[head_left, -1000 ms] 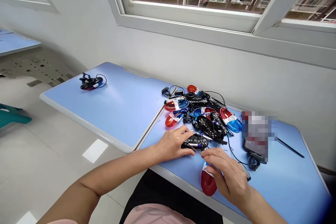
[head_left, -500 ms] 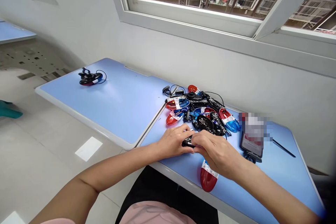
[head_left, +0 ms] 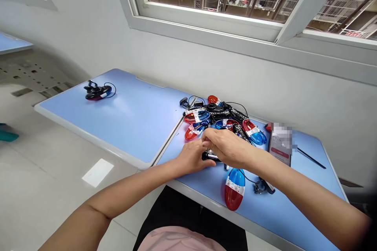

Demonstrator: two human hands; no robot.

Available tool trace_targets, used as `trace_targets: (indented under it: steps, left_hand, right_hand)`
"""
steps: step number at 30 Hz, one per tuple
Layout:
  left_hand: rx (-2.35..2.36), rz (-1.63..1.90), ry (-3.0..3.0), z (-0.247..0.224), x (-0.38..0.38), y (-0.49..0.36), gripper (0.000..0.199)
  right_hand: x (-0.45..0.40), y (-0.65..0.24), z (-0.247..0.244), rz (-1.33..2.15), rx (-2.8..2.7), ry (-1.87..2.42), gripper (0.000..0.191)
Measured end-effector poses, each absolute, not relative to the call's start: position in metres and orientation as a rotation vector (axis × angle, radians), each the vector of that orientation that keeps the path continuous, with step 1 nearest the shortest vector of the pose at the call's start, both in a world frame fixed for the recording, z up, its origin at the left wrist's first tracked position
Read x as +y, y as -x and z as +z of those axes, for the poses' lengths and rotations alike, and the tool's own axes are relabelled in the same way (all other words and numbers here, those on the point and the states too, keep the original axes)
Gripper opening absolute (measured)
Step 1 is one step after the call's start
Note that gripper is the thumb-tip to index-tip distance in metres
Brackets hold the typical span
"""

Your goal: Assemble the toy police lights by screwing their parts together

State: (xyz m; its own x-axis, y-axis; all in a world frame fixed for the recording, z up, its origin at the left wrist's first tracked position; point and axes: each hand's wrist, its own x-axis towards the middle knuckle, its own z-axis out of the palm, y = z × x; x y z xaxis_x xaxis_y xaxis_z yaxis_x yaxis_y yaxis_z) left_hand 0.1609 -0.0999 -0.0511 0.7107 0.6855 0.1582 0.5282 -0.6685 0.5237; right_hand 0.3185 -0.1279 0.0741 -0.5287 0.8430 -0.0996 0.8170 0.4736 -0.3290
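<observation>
Above the table, my left hand (head_left: 191, 156) is closed around a black housing (head_left: 212, 157) with shiny silver parts. The housing shows only in the gap between my hands. My right hand (head_left: 226, 145) bends over its far side, fingertips pinched together by my left fingers. Whatever those fingertips hold is hidden. Below my hands a red, white and blue light cover (head_left: 235, 192) lies on the table. To its right rests a black clamp with a cable (head_left: 263, 185). A small silver cylinder (head_left: 226, 167) shows just beneath the housing.
Beyond my hands lies a pile of red-blue light covers (head_left: 197, 116), black housings and cables. A phone (head_left: 279, 147) stands at the right, with a thin black stick (head_left: 311, 158) beside it. On the left table (head_left: 141, 121) sits an assembled black light (head_left: 98, 92). Wall and window are behind.
My right hand has moved up and left, to the far side of the black housing. The light cover and black clamp now show more fully. The view has shifted slightly.
</observation>
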Motion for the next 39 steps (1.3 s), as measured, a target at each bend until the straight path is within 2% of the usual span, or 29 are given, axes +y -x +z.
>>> trace_targets:
  steps: [8,14,22,29,34,39]
  left_hand:
    - [0.911,0.485,-2.419,-0.056,-0.096,-0.167,0.031]
    - [0.844,0.558,-2.368,-0.058,-0.095,-0.167,0.028]
    - [0.766,0.681,-2.344,-0.059,-0.093,-0.167,0.037]
    - [0.798,0.666,-2.359,-0.062,-0.095,-0.169,0.025]
    - [0.843,0.641,-2.361,-0.062,-0.095,-0.170,0.027]
    - [0.786,0.617,-2.384,-0.060,-0.092,-0.168,0.033]
  right_hand:
    - [-0.132,-0.329,0.045,0.516,-2.317,1.346,0.018]
    - [-0.134,-0.325,0.024,0.401,-2.072,1.313,0.026]
    - [-0.134,-0.313,0.007,0.298,-1.815,1.255,0.029]
    - [-0.139,-0.307,-0.006,0.185,-1.789,1.167,0.035]
    - [-0.136,-0.308,-0.009,0.147,-1.842,1.082,0.038]
    - [-0.139,-0.313,-0.005,0.129,-1.728,1.094,0.031]
